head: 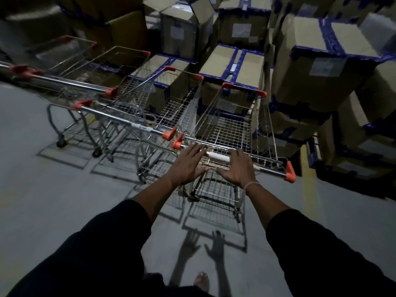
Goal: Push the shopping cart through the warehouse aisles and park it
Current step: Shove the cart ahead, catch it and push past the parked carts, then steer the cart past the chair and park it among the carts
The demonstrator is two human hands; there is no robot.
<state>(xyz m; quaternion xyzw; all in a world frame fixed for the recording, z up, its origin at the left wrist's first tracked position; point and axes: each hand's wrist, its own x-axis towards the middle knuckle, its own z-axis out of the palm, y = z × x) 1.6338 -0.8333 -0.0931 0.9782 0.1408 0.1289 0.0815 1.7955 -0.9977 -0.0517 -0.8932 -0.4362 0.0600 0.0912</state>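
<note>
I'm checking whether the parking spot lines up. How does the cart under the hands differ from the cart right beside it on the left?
The right-hand cart has the left hand and right hand spread flat at its handle; the neighbouring cart is untouched. The right-hand cart sits nearer the camera, its handle behind the neighbour's. Both are empty wire carts with orange corner caps, facing the stacked boxes.

I see silver wire-grid shopping carts [231,133] with orange corner caps [289,171], tan cardboard boxes [317,67] edged in blue tape, grey floor [42,189].

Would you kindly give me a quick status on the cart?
Both hands open at handle. Cart beside parked carts. Boxes ahead.
</note>
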